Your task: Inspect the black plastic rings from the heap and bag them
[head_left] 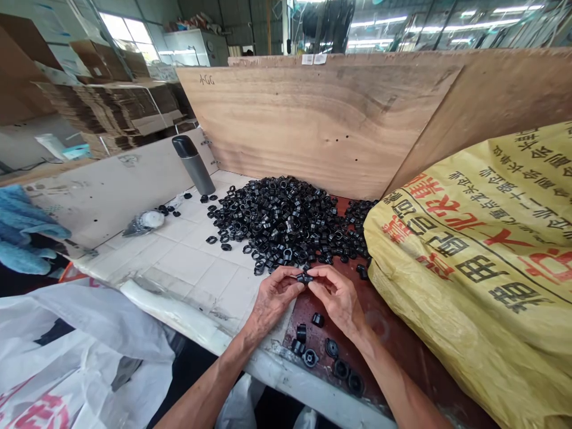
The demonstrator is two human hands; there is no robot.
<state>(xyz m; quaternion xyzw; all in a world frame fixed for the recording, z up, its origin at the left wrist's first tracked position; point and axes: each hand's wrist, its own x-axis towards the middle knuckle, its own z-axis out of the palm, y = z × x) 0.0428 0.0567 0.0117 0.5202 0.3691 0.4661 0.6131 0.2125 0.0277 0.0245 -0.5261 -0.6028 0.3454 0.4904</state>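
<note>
My left hand (273, 296) and my right hand (336, 294) meet at the near edge of the table, fingertips pinched together on a small black plastic ring part (304, 277) held between them. Just beyond lies a large heap of the same black ring parts (286, 219), spread over the white tiled tabletop (187, 262). Below my hands, several black parts (325, 353) lie loose on a dark red board (384, 333).
A big yellow woven sack (482, 262) with red and black print fills the right side. Wooden panels (313, 119) wall off the back. A grey flask (193, 162) stands at the back left, with a white plastic bag (80, 351) at lower left and blue cloth (22, 232) further left.
</note>
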